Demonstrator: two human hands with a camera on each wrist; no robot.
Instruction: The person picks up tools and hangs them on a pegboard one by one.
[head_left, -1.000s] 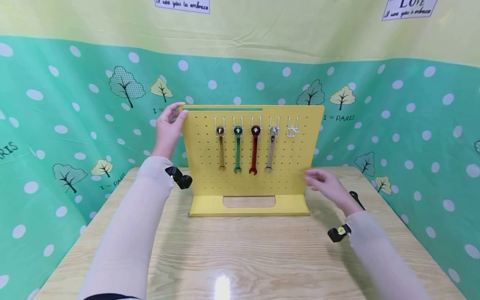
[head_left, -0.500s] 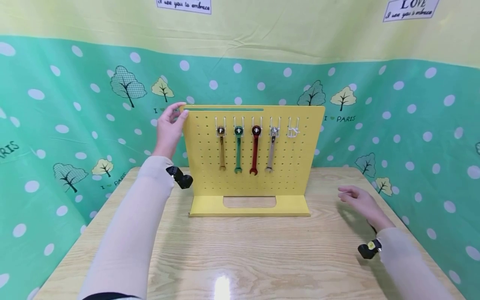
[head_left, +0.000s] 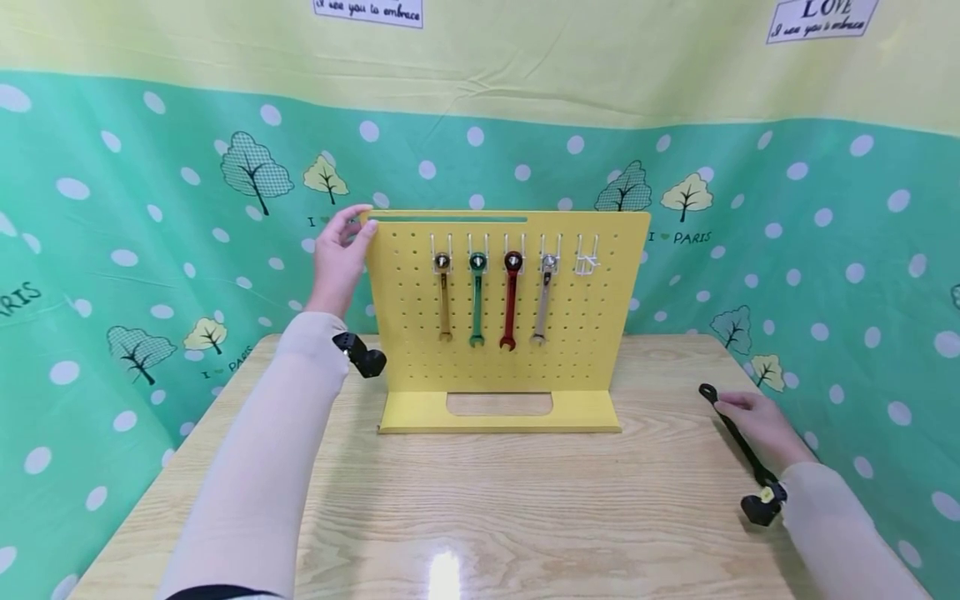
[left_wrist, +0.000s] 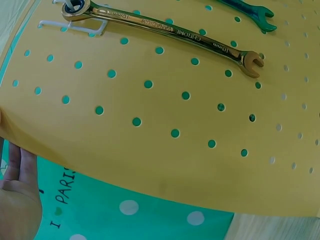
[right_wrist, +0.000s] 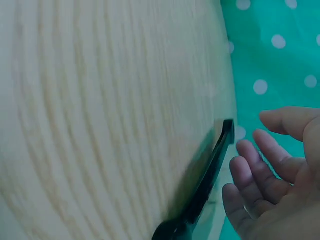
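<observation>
My left hand (head_left: 339, 258) pinches the top left corner of a yellow pegboard (head_left: 420, 367), thumb in front and fingers behind. On its white hooks hang a gold combination wrench (head_left: 444, 304), a green one (head_left: 477, 304), a red one (head_left: 511, 304) and a silver one (head_left: 543, 304). The gold one shows large in the left wrist view, marked 10mm. A black combination wrench (head_left: 738, 437) lies on the table at the right. Over it is my right hand (head_left: 765, 425); in the right wrist view its loosely bent fingers (right_wrist: 250, 175) stand beside the wrench with a gap.
A fifth white hook (head_left: 586, 257) at the board's right carries no wrench. The board's base (head_left: 498, 422) stands on the wooden table (head_left: 495, 508). A green and yellow curtain (head_left: 525, 142) surrounds the table at the back and sides.
My right hand has moved from the board's right edge rightward and nearer to me, down to the black wrench, which now shows more fully. My left hand stays on the board's corner.
</observation>
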